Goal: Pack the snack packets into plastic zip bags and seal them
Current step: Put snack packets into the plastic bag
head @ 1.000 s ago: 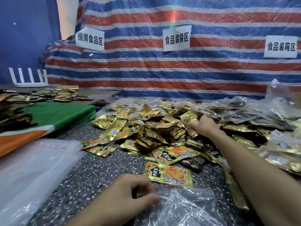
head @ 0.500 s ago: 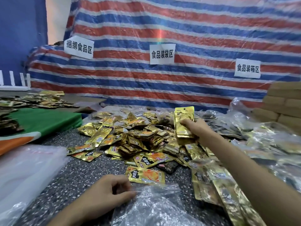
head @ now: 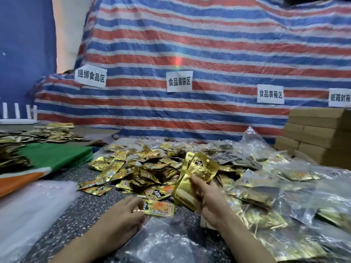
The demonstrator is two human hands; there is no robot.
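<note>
Head: gold packets [head: 201, 168], sign [head: 179, 81] "食品装袋区"

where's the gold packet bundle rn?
Head view, just right of centre: the gold packet bundle is gripped in the right hand, at the near edge of the loose packet pile, just beyond the clear zip bag.

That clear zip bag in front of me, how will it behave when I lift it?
Probably floppy: the clear zip bag lies crumpled and wrinkled, so its mouth will likely sag shut unless held open. It looks thin and see-through, so it is likely very light. Its glossy film may slip in a loose grip.
</note>
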